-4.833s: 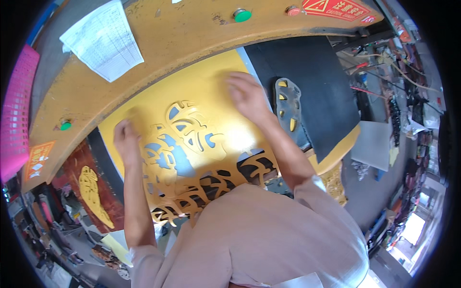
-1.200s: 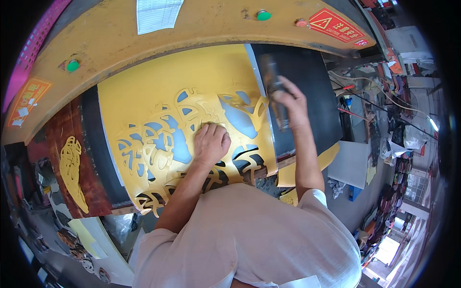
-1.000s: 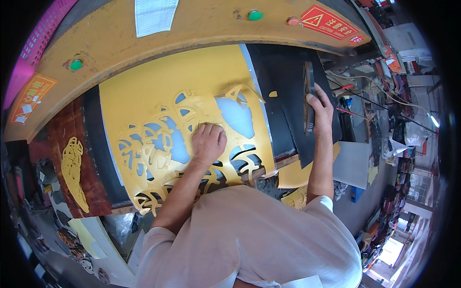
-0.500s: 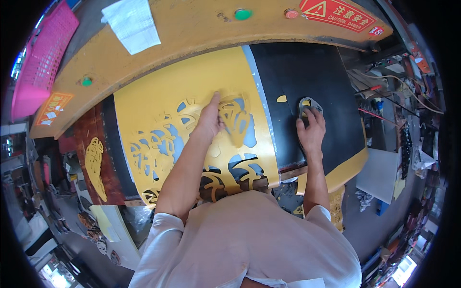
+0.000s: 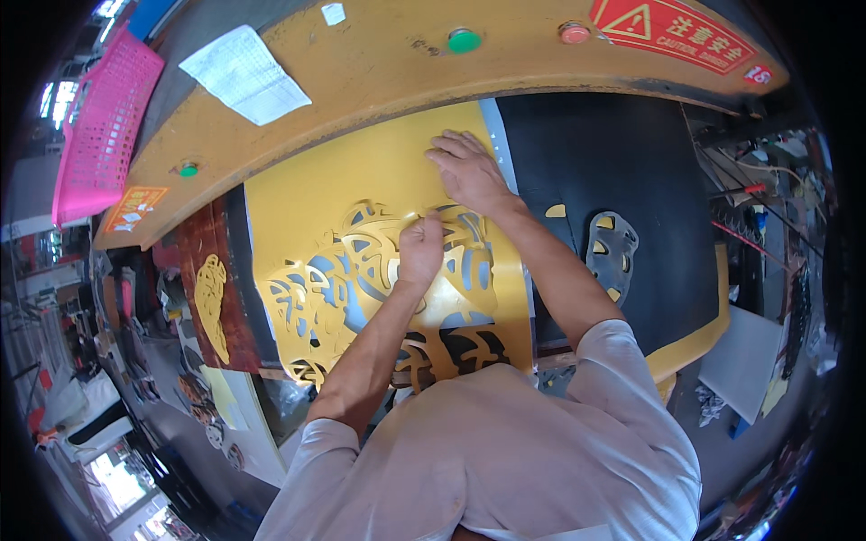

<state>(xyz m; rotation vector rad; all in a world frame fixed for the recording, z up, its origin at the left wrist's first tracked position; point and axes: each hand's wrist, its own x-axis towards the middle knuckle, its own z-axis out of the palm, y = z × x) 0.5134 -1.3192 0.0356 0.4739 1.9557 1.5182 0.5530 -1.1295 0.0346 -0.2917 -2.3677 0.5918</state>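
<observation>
A yellow sheet (image 5: pixel 361 162) with curved cut-out holes lies over a pale layer on the work surface. My left hand (image 5: pixel 421 252) is closed at the cut-out part, pinching the sheet between thumb and fingers. Farther off, my right hand (image 5: pixel 471 171) rests flat on the uncut part of the sheet near its right edge, fingers stretched out. To the right, a grey, sole-shaped cutting die (image 5: pixel 613 261) lies on the black board (image 5: pixel 667 180), with yellow showing through its openings. A small yellow offcut (image 5: pixel 556 211) sits left of the die.
Across the far side runs a yellow machine beam (image 5: pixel 388 77) with a green button (image 5: pixel 464 41), a red button (image 5: pixel 574 33) and a paper sheet (image 5: pixel 245 75). A pink basket (image 5: pixel 113 126) stands far left. Stacked yellow cut pieces (image 5: pixel 212 298) lie on a reddish-brown board (image 5: pixel 242 311).
My right hand has let go of the cutting die on the black board and moved left onto the yellow sheet. My left hand has come nearer and closed on the cut-out part.
</observation>
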